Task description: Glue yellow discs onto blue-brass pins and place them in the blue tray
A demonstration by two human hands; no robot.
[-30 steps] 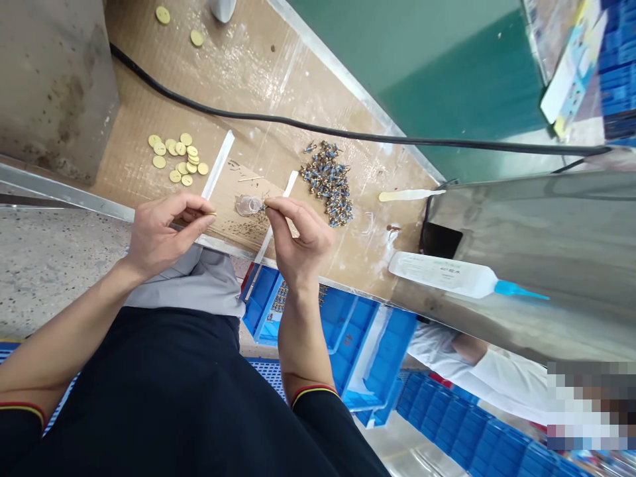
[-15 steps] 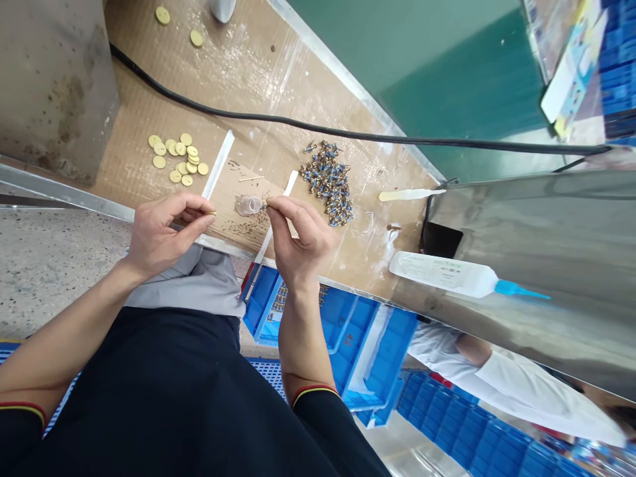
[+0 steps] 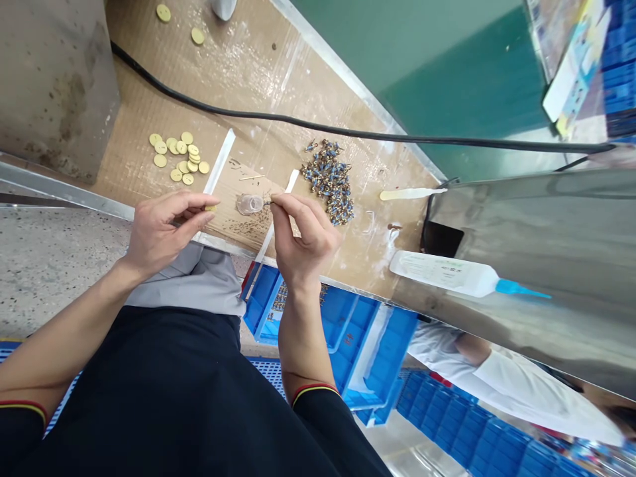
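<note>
My left hand (image 3: 166, 228) hangs over the cardboard edge, a small yellow disc (image 3: 211, 208) pinched at its fingertips. My right hand (image 3: 304, 237) pinches a tiny metal part (image 3: 268, 203), too small to make out, just beside a clear round dish (image 3: 250, 205). The dish sits between my hands and looks shallow. Up left lies a loose group of yellow two-hole discs (image 3: 179, 156). A heap of small blue-and-brass parts (image 3: 328, 182) lies to the right of my right hand.
A black cable (image 3: 318, 122) crosses the cardboard-covered bench (image 3: 278, 86). A glue bottle with a blue nozzle (image 3: 444, 274) lies on a steel sheet (image 3: 536, 265). Blue crates (image 3: 338, 338) sit below the bench edge, and a co-worker's white sleeve (image 3: 536, 404) shows lower right.
My left thumb and fingers have spread a little, showing the yellow disc more fully. My right hand has shifted slightly to the right, away from the dish.
</note>
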